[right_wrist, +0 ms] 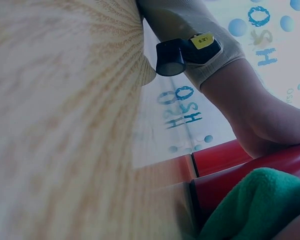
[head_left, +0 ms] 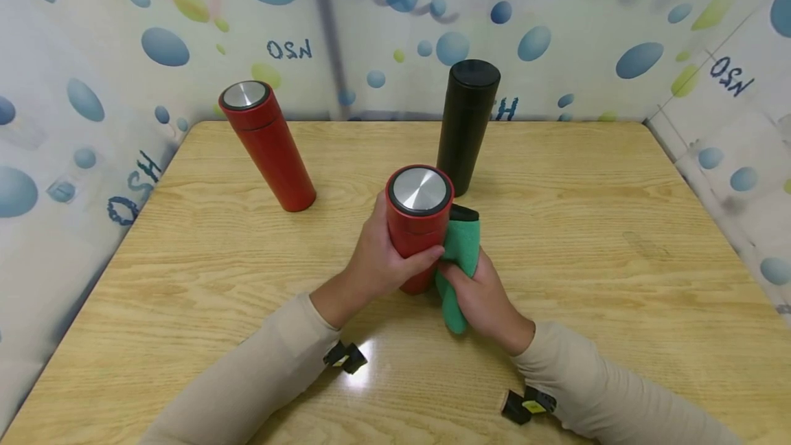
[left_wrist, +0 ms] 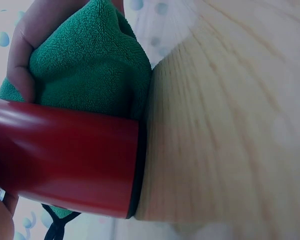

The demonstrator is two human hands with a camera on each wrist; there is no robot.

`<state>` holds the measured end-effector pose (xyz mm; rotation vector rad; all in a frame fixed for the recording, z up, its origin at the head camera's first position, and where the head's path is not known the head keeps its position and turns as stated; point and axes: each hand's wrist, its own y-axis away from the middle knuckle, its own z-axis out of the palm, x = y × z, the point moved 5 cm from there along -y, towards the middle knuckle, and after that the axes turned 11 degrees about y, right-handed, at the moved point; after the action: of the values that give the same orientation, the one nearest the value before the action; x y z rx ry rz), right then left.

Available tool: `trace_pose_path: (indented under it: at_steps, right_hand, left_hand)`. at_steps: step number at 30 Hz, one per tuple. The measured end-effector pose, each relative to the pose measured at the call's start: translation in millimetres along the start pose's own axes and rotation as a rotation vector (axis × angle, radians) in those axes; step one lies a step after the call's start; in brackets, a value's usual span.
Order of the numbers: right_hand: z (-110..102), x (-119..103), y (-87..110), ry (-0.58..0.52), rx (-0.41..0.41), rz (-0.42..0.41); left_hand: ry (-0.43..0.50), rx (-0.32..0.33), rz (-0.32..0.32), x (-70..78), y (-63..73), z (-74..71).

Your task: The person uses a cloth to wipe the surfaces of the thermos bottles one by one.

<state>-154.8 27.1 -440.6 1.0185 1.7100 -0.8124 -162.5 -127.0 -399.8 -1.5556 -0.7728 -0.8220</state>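
A red thermos bottle (head_left: 419, 235) with a silver-topped lid (head_left: 421, 189) stands at the middle of the table, its dark base at the wood in the left wrist view. My left hand (head_left: 382, 256) grips it from the left, thumb across the front. In my right hand (head_left: 485, 294) is a green towelling cloth (head_left: 462, 242), dark at its upper edge, held against the bottle's right side. The left wrist view shows the cloth (left_wrist: 90, 75) bunched along the red wall (left_wrist: 70, 155), low near the base. Part of the cloth is hidden behind the bottle.
A second red thermos bottle (head_left: 272, 150) stands at the back left of the wooden table (head_left: 587, 225). Just behind the cloth stands a black thermos bottle (head_left: 466, 129). A patterned curtain-like backdrop (head_left: 371, 26) rises beyond the table's far edge.
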Motion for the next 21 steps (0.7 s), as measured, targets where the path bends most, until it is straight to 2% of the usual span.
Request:
trace_pose_path:
  at_steps: [10, 21]
  right_hand:
    - [-0.3, -0.6, 0.4, 0.015, 0.005, 0.025]
    - [-0.9, -0.8, 0.0, 0.012, 0.012, 0.014]
  left_hand:
    - [0.019, -0.028, -0.029, -0.9, 0.0, -1.0]
    - [0.014, -0.017, -0.022, -0.9, -0.4, -1.3]
